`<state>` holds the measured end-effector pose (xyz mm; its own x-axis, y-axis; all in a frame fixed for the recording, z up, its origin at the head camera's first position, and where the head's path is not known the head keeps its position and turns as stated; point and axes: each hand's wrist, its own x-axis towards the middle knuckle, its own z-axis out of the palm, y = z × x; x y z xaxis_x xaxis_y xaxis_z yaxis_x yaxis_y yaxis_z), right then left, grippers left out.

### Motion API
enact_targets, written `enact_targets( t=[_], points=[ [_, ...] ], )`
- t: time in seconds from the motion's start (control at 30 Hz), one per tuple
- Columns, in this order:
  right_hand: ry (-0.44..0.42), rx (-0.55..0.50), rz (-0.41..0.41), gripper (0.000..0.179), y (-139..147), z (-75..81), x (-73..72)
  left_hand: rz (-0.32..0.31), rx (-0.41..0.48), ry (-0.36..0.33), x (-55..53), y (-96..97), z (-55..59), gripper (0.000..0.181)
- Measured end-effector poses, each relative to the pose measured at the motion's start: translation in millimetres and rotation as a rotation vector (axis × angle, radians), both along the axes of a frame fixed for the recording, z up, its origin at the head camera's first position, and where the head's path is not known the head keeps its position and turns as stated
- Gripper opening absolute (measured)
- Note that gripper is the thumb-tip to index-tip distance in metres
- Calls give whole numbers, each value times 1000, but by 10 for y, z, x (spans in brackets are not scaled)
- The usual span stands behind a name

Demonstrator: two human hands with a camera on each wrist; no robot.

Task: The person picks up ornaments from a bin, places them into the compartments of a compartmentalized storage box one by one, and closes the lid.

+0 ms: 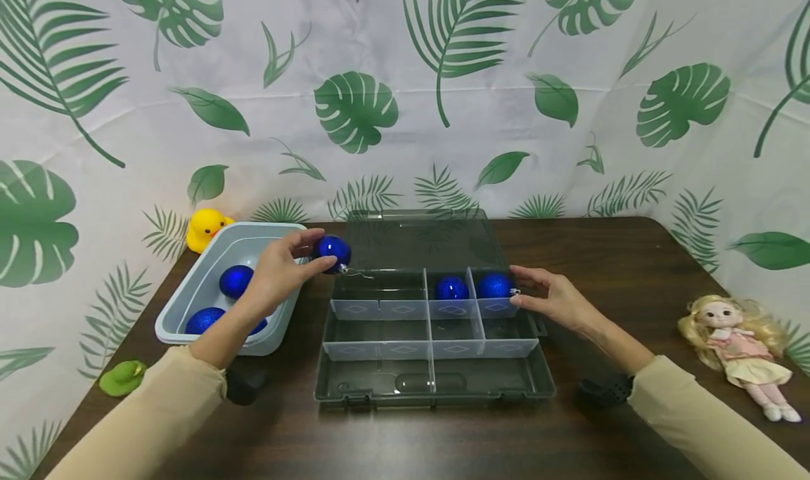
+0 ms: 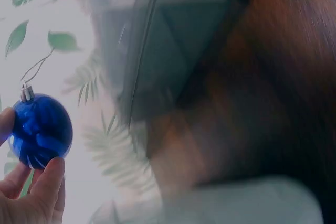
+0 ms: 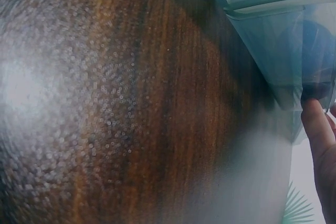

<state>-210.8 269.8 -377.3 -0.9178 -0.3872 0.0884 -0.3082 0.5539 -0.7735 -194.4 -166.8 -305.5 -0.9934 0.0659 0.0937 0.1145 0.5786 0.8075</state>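
My left hand (image 1: 278, 266) pinches a shiny blue Christmas bauble (image 1: 332, 254) between thumb and fingers, raised between the basin and the box. Its silver cap and thread loop show in the left wrist view. A smoky clear compartment box (image 1: 373, 388) lies with its lid (image 1: 418, 244) tilted back. Two baubles sit in its back row: a shiny one (image 1: 452, 288) and a glittery one (image 1: 493, 284) in the right corner. My right hand (image 1: 560, 301) is at the box's right side, thumb and fingers extended around that bauble's silver cap. Through the wall, this bauble (image 3: 317, 51) looks blurred.
To the left stands a pale blue basin (image 1: 278, 339) with several blue baubles (image 1: 236, 281). A yellow rubber duck (image 1: 207, 228) is behind it and a green duck (image 1: 122, 378) in front. A blond doll (image 1: 737, 350) lies on the wooden table's (image 1: 601, 255) right side.
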Motion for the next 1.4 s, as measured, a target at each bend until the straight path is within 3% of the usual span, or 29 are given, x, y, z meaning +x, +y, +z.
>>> enact_targets(
  t=[0.3,0.57,0.77,1.03,1.4],
  points=[
    [17,-23,11,58,-1,-2,3,-59,47,25,-36,327,-231,52],
    [13,-38,19,58,6,24,8,5,-70,58,11,510,-377,51],
    [19,-43,15,58,7,13,5,3,-108,77,2,566,-407,51],
    [19,-27,14,58,0,-1,9,-36,-166,33,-11,593,-434,52],
    [12,-22,4,58,4,-19,-9,-40,-77,-18,16,481,-354,47]
  ],
)
